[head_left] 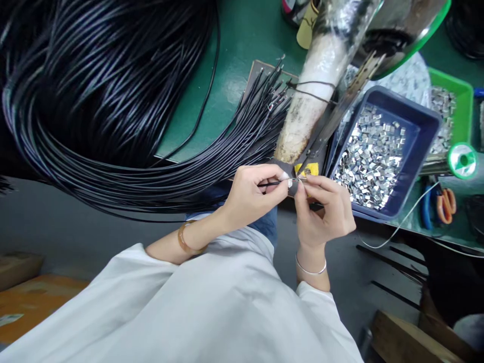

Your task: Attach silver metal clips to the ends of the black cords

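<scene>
My left hand is closed in a pinch around a thin black cable, close to its end. Facing it, my right hand pinches something tiny at the cable's tip, too small to make out. The fingertips of both hands almost meet at the table's front edge. Just beyond them lies a yellow pad, with the dark pointed end of a metal tool coming down beside it. A thick bundle of black cables sweeps in from the left, its stripped ends lying on a board.
A wrapped white tube slants over the green table. To the right stand a blue bin of small metal pieces and a green bin behind it. A wire spool and pliers lie farther right.
</scene>
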A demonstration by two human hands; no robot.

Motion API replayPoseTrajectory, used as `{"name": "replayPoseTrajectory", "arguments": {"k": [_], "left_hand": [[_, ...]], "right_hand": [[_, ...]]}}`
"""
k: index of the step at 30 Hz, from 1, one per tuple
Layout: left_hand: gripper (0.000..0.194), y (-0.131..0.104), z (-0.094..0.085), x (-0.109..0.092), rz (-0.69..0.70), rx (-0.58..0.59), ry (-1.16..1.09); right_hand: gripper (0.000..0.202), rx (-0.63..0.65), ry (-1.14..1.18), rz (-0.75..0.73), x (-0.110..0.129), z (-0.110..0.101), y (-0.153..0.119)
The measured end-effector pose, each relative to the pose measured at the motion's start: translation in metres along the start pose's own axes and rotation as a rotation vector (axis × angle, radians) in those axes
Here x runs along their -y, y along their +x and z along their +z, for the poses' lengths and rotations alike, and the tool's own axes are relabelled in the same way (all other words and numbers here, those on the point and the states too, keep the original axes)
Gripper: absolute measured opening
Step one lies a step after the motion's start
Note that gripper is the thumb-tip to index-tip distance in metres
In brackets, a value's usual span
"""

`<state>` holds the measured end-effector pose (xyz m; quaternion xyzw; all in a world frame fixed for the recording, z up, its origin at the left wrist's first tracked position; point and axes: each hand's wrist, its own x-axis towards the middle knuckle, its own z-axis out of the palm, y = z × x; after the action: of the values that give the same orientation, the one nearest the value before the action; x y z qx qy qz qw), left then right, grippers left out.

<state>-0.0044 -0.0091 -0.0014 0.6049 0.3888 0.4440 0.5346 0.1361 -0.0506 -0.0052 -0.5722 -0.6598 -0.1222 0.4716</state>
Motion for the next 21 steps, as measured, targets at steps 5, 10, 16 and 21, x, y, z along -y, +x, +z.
{"name": "replayPoseTrajectory", "arguments": {"k": [5,10,16,21], "left_hand": [[0.015,0.0015,-0.0016,-0.0009,0.079,-0.02,0.108],[0.013,0.003,-0.0021,-0.0022,0.196,-0.064,0.211],[0.012,0.0037,-0.0025,-0.003,0.279,-0.102,0.22],[0.012,0.0037,-0.0031,-0.003,0.275,-0.079,0.224]], "right_hand": [[0.018,0.005,0.03,0.032,0.0012,0.0014,0.0019],[0.018,-0.002,0.039,0.036,0.0019,0.0025,0.0035],[0.019,-0.019,0.043,0.023,0.0047,0.0025,0.0063],[0.021,-0.021,0.05,0.02,0.005,0.0019,0.005]]}}
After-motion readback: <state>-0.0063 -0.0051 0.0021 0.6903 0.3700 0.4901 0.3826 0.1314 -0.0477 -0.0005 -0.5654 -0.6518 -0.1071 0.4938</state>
